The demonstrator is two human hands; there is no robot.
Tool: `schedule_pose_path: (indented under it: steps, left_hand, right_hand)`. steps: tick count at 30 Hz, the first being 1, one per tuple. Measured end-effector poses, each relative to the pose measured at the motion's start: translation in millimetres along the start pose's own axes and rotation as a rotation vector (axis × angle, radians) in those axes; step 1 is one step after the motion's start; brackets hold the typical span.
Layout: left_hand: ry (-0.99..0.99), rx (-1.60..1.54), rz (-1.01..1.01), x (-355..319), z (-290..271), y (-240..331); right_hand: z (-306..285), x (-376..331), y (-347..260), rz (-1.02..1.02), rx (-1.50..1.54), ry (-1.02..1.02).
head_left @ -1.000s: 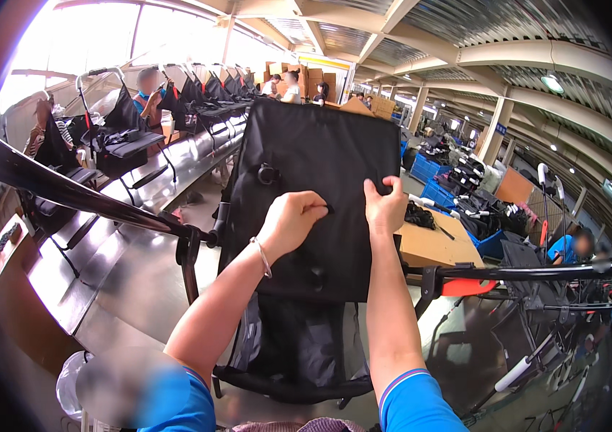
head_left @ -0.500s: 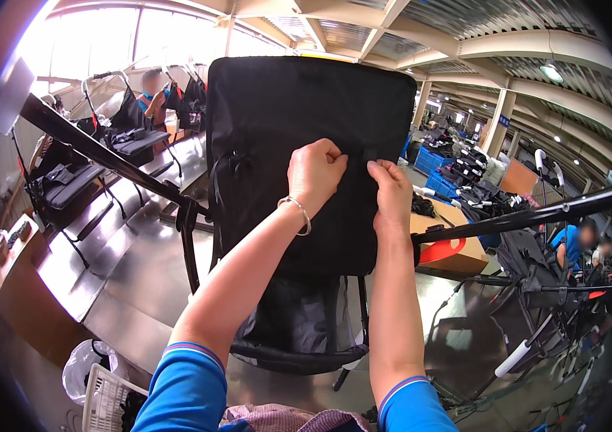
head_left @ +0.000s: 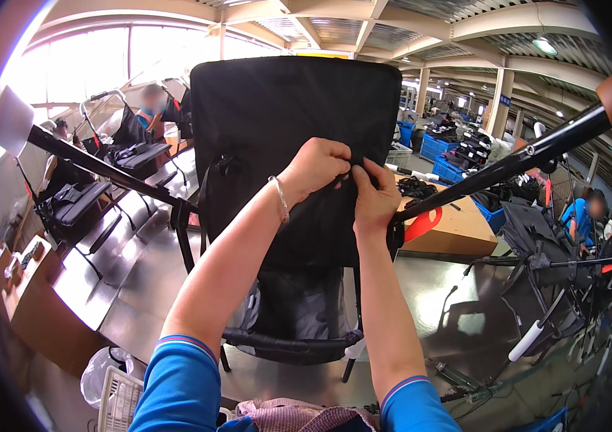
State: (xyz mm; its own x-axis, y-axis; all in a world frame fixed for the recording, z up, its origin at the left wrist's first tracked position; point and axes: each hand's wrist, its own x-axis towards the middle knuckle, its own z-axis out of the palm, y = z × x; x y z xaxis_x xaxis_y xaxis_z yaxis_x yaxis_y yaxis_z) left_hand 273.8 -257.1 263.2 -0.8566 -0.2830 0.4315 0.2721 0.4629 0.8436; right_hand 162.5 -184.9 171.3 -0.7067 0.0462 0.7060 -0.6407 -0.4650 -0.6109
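Note:
In front of me stands a black fabric backrest [head_left: 291, 101] on a dark tubular frame, apparently part of a stroller. Its fabric seat or basket part [head_left: 295, 299] hangs below. My left hand [head_left: 316, 171], with a bracelet at the wrist, is closed in a pinch against the right side of the panel. Beside it, my right hand [head_left: 375, 196] pinches with thumb and forefinger. Their fingertips nearly meet at a small black piece, mostly hidden against the black cloth. A black buckle or strap end [head_left: 228, 165] hangs on the panel's left side.
Black frame tubes [head_left: 514, 162] reach out on both sides, one with a red strap [head_left: 423, 225]. A cardboard box [head_left: 457, 227] and blue crates [head_left: 435, 146] lie at right. Other strollers [head_left: 75, 205] stand at left. A white basket [head_left: 120, 396] is low left. Co-workers are farther off.
My hands have come together, fingertips now almost touching at the small black piece; before, they were apart. The view has shifted slightly, so the backrest sits a little farther left.

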Motion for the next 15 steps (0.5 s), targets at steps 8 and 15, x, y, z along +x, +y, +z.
schedule_pose_path:
  steps: [8,15]
  left_hand:
    - [-0.028,0.913,0.275,-66.6,4.8,-43.1]
    - [-0.811,0.699,-0.168,-222.3,-18.3,-83.0]
  right_hand:
    - [-5.9,-23.0,18.7,-0.173,-0.474,-0.075]
    - [-111.0,-117.4,-71.7,-0.618,-0.596,-0.191]
